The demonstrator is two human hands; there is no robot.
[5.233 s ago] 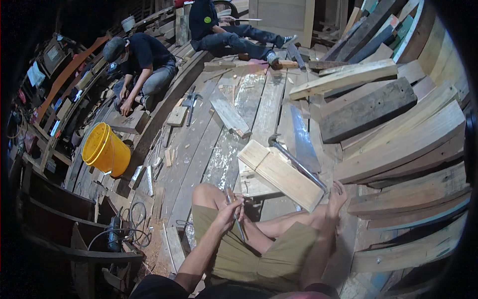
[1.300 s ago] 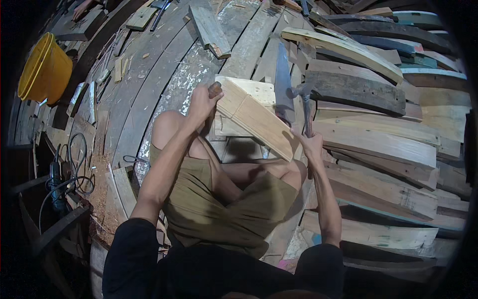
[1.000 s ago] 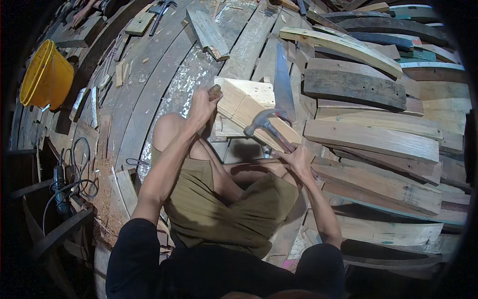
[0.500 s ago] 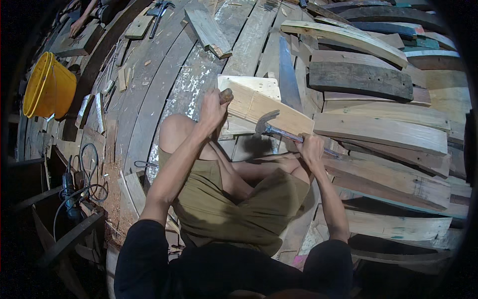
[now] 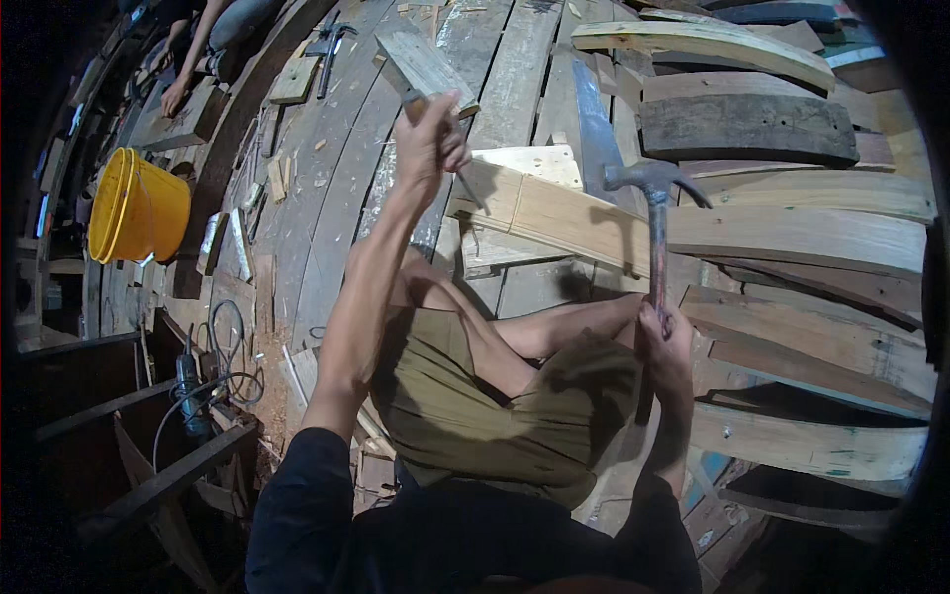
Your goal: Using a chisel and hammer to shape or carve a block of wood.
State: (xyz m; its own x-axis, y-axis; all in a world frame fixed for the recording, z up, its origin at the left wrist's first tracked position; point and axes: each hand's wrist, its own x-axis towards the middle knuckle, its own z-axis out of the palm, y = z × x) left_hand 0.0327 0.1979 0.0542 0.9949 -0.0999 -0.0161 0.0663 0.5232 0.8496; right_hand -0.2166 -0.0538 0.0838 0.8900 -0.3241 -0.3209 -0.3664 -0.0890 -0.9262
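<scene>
Closed round a wooden-handled chisel (image 5: 414,104), my left hand (image 5: 426,148) is raised over the left end of a pale board (image 5: 584,223). The thin metal blade slants down from the fist to the board's surface, where a line runs across the wood. My right hand (image 5: 666,342) grips the lower handle of a claw hammer (image 5: 657,218) near my right knee. Its head points up, apart from the chisel. Under the pale board lie a lighter piece of wood (image 5: 554,163) and other blocks, partly covered.
Curved timbers (image 5: 747,129) lie in rows along the right. A handsaw blade (image 5: 596,129) rests beyond the board. A yellow bucket (image 5: 148,208) and a corded power tool (image 5: 190,391) are at left. Another person's hand (image 5: 176,97) touches a block at the far left.
My right hand has swung the hammer from lying across the board to upright. My left hand has risen with the chisel, whose blade now shows. The whole view has shifted slightly.
</scene>
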